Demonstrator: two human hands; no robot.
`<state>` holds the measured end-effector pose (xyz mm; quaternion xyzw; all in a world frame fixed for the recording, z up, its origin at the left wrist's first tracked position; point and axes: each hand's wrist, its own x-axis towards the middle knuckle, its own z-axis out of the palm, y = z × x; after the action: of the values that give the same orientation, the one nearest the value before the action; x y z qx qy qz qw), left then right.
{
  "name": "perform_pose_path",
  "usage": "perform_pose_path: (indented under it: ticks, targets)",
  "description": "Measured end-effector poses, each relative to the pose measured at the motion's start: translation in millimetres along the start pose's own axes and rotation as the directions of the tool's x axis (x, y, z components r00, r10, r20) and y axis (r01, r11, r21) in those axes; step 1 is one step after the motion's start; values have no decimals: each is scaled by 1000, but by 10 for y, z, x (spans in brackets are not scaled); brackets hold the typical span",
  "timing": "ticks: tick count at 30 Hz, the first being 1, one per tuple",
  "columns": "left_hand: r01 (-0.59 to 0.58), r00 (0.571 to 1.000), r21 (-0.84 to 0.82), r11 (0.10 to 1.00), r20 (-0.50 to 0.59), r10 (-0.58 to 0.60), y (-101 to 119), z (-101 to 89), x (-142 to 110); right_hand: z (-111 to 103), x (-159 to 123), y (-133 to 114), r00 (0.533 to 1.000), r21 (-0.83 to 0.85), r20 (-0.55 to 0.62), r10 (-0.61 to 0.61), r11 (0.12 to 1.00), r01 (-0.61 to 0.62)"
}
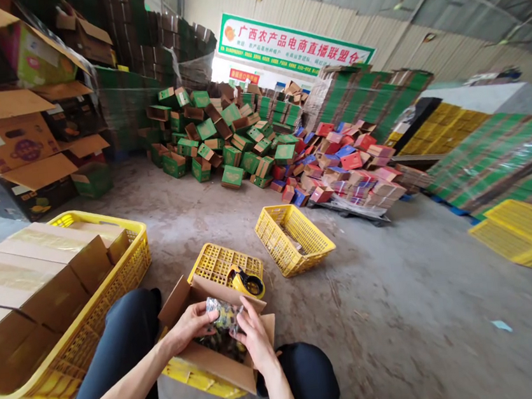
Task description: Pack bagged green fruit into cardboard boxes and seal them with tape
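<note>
At the far side, a heap of green cartons (225, 143) spreads across the floor, with red and blue cartons (343, 165) to its right. Wrapped green stacks (506, 159) stand at the right. Near left, a large yellow crate (142, 245) holds taped cartons (23, 262) beside the person's left leg (115, 351). A smaller yellow crate (292, 260) sits open on the floor, farther off and right of centre.

Between the knees, an open cardboard box (222, 366) rests over a yellow basket (202, 376); dark, mixed contents (222, 345) show inside. Its raised flaps stand around the opening, the far one between the hands and a yellow-and-black tape dispenser (247, 283), which lies on a yellow lattice surface (215, 260) just beyond.

The left hand (196, 324) pinches the left end of a clear packet (224, 314), and the right hand (253, 332) grasps its right end between thumb and fingers. The packet is above the box opening, broad face up toward the camera. Its long axis runs left to right, the right end slightly nearer.
</note>
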<state>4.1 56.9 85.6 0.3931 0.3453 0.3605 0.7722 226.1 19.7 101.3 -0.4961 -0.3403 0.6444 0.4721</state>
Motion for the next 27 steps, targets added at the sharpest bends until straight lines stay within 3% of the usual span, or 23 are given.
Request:
perform_pose_path:
  ticks: [4, 9, 15, 18, 22, 27]
  targets:
    - [-76, 997, 12, 997, -24, 76, -7, -6, 30, -79, 79, 120, 994, -65, -64, 92, 993, -96]
    - [-159, 987, 40, 986, -5, 160, -17, -17, 36, -69, 55, 128, 970, -65, -31, 241, 968, -243]
    - [-147, 988, 42, 988, 52, 145, -30, -16, 15, 28, -22, 20, 916, -1, -53, 397, 917, -398]
    - [-113, 987, 28, 993, 119, 109, -64, -27, 17, 33, -32, 28, 922, 51, -21, 388, 921, -386]
    - [-111, 984, -14, 994, 136, 112, -118, -44, 31, 18, -45, 38, 958, 82, 42, 282, 955, -285]
    - [-64, 987, -102, 993, 138, 78, -168, -47, 29, 5, -51, -20, 991, 61, -22, 135, 989, -133]
